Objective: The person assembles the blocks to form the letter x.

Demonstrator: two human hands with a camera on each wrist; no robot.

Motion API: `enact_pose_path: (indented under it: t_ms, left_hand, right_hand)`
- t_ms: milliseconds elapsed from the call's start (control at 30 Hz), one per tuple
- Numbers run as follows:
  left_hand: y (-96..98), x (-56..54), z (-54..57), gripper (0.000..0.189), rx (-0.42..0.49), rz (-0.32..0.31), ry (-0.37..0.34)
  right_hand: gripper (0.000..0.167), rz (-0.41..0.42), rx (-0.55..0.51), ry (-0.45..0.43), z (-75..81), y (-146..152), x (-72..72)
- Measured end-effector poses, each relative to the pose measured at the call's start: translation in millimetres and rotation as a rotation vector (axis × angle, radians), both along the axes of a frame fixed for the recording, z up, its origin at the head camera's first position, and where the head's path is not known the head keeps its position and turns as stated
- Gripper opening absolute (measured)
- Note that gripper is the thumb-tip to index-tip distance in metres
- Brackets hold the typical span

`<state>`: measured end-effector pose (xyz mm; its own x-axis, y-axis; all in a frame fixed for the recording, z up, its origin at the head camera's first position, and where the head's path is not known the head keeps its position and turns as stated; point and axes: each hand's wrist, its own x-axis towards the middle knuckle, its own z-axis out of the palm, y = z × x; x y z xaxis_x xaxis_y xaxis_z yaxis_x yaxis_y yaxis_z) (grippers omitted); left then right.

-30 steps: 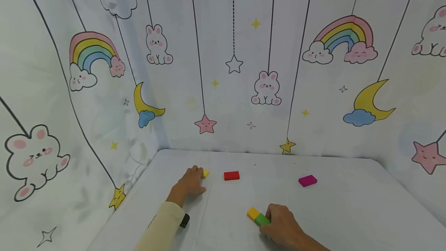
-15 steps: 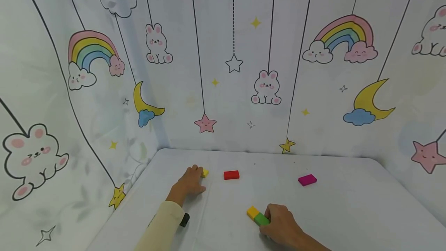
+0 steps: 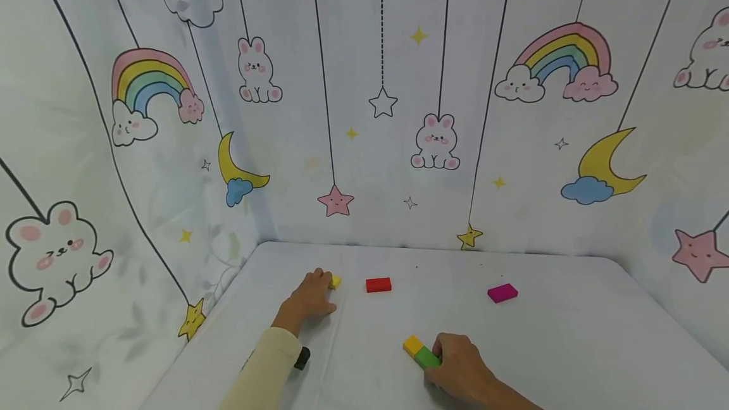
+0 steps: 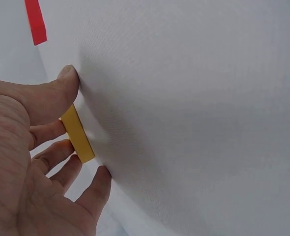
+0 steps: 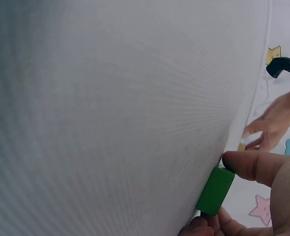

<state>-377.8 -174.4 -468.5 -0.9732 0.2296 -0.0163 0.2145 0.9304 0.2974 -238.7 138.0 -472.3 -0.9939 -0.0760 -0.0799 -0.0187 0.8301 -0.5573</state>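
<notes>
Far left on the table (image 3: pixel 569 334): the left hand (image 3: pixel 310 296) reaches over the yellow block (image 3: pixel 336 281). Its fingers are loosely bent against the block; the thumb stands apart, so no firm grip shows. To secure this block, bring the thumb to the opposite side first, and hold the sleeve off the surface.

Right of it, on the far side: the red block (image 3: pixel 378 285) lies flat, near but apart. Allow it clearance when moving the left hand.

Near centre: the orange block (image 3: pixel 412 345) and the green block (image 3: pixel 427 357) lie in line and appear to touch end to end. The right hand (image 3: pixel 462 366) grasps the green block between thumb and fingers. Steady, light pressure along the line of the pair should suit best; sideways force could turn the orange block, which no finger visibly supports.

Far right: the magenta block (image 3: pixel 503 293) lies flat, well apart from both hands.
</notes>
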Motion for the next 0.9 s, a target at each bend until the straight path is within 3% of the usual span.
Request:
enact_pose_path:
  t_ms: [467, 667, 900]
  left_hand:
    - [-0.7, 1.0, -0.7, 0.056, 0.011, 0.002, 0.019]
    - [-1.3, 0.8, 0.1, 0.055, 0.014, -0.002, 0.022]
    - [-2.1, -2.0, -3.4, 0.056, 0.007, -0.009, 0.015]
  right_hand:
    - [0.036, 0.037, -0.026, 0.021, 0.7, 3.5, -2.2]
    - [0.032, 0.055, -0.064, 0.069, -1.1, 9.0, -5.4]
    - [0.030, 0.024, -0.090, 0.069, 0.9, 11.3, -9.3]
